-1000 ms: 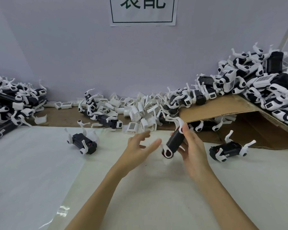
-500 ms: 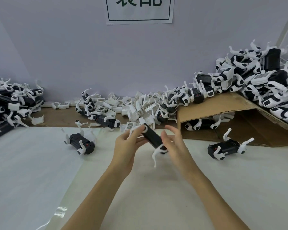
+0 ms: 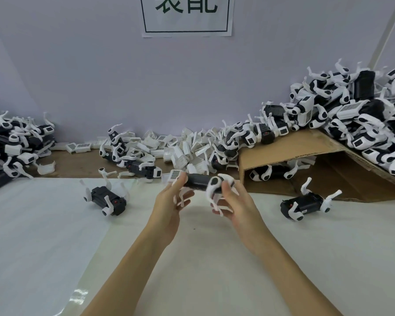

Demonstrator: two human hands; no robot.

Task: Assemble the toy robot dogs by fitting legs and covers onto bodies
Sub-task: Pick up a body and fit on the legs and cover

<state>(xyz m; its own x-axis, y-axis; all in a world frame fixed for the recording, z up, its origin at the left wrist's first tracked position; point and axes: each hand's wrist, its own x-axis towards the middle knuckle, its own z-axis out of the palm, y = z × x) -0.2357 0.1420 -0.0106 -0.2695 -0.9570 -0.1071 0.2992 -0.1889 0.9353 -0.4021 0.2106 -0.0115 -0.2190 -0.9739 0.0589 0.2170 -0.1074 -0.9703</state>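
Body (image 3: 200, 180) turned level | black, white legs | both hands gripping

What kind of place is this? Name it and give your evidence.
Likely a toy factory assembly bench. Heaps of identical robot dogs line the wall, loose white covers lie piled at the back, and both hands hold a black body with legs.

Free room and obstacles. Near half of the white surface (image 3: 237, 270): bare on both sides of the forearms. Left: 1 black body with white legs (image 3: 107, 198) lies apart on the surface. Right: 1 legged body (image 3: 306, 205) lies before the cardboard ramp (image 3: 290, 151), whose raised edge walls off the right rear. Rear: loose white covers (image 3: 180, 151) span the wall foot; stacked dogs (image 3: 363, 117) crowd the right, another heap (image 3: 12, 142) the left edge.
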